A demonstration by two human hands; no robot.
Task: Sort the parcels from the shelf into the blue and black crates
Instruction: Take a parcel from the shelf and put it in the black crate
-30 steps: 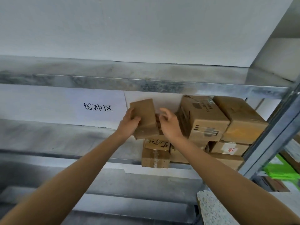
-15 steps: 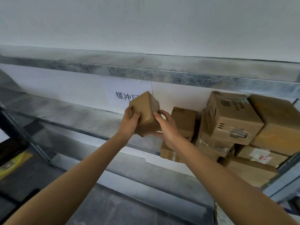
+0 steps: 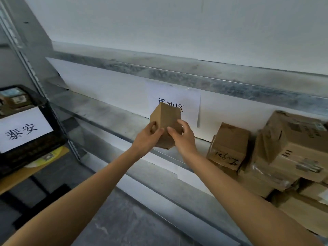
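Parcel [image 3: 166, 116], small and of brown cardboard, is held in the air in front of the shelf [image 3: 110, 112]; the left hand [image 3: 147, 138] and the right hand [image 3: 184, 141] are both clamped on its lower sides. It looks light and stiff, but its smooth faces may slip, so gripping two opposite sides near the edges seems safest. The black crate [image 3: 32, 153] stands far left.

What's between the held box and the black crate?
Head view: only the shelf's upright and a bare stretch of shelf board lie between the box and the crate; no parcels there.
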